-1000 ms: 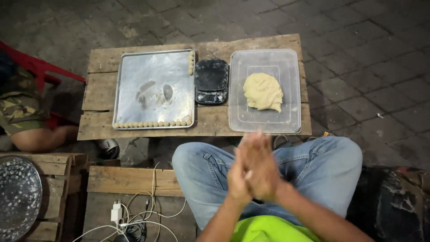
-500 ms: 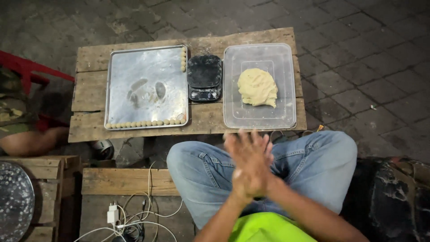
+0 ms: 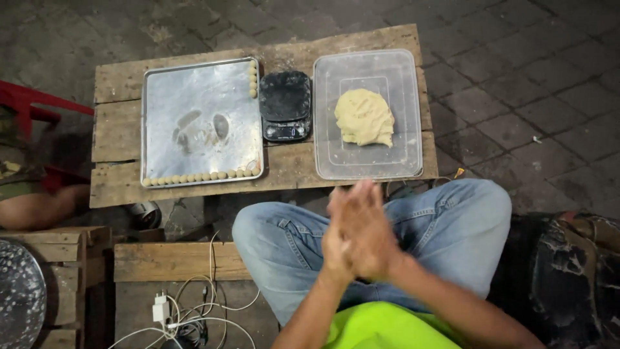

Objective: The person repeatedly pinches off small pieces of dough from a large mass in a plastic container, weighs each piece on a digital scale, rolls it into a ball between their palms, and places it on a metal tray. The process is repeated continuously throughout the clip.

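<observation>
My left hand (image 3: 336, 249) and my right hand (image 3: 373, 229) are pressed palm to palm above my knees in blue jeans, just in front of the low wooden table (image 3: 116, 132). Whatever lies between the palms is hidden. On the table a clear plastic container (image 3: 324, 116) holds a lump of pale dough (image 3: 365, 117). A black kitchen scale (image 3: 285, 103) stands left of it. Further left is a metal baking tray (image 3: 200, 90) with a row of small dough balls (image 3: 200, 176) along its near edge and a few more at its far right corner (image 3: 253, 77).
Another person's arm (image 3: 32, 210) rests at the left beside a red stool (image 3: 32, 103). A round metal tray (image 3: 19, 297) sits on a wooden crate at lower left. White cables and a plug (image 3: 161, 310) lie below a wooden plank (image 3: 168, 258). A dark bag (image 3: 568, 278) is at right.
My palms have stayed together and slid against each other, the fingers shifting from upright to angled. The camera view has moved slightly, and the table's things have not moved.
</observation>
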